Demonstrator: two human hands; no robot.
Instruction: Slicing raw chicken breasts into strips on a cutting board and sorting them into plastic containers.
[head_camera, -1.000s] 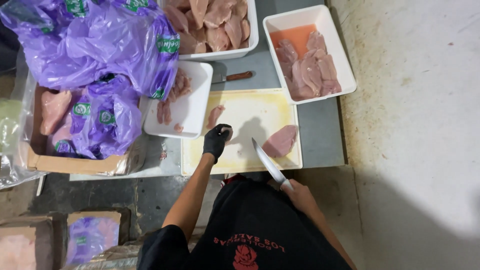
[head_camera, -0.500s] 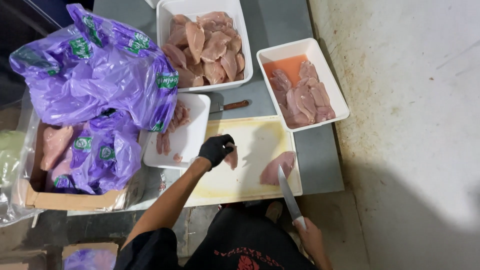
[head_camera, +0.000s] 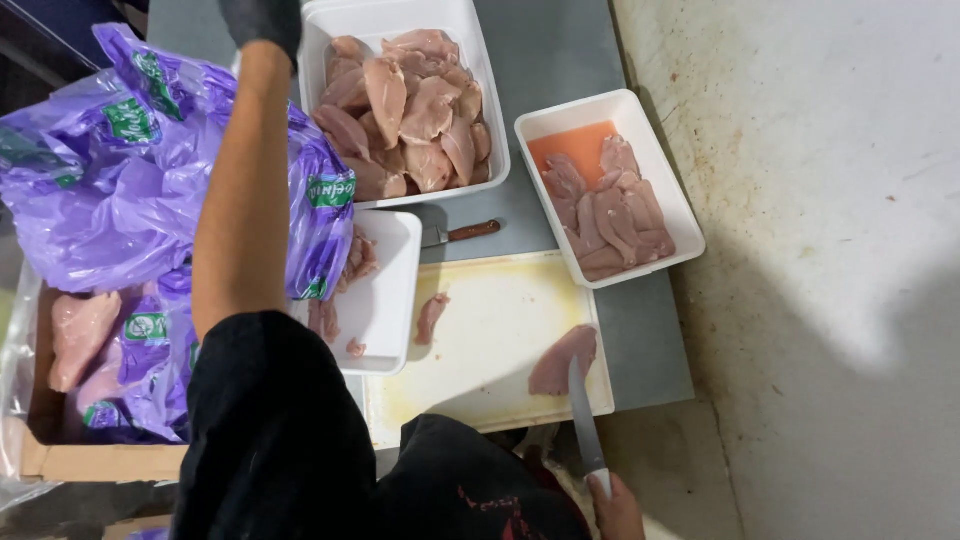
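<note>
On cutting board (head_camera: 490, 340): chicken piece (head_camera: 562, 360) under knife (head_camera: 585, 425), right hand (head_camera: 615, 505) gripping; gloved left hand (head_camera: 262, 22) far off, grip unclear.

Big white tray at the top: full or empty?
Full: the big white tray holds raw pale-pink meat pieces piled to its rim.

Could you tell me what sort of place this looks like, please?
Probably a meat-preparation station in a commercial kitchen or butcher's. White trays are piled with raw poultry fillets, the right hand holds a knife beside a fillet on a cutting board, and the left hand wears a black glove.
</note>
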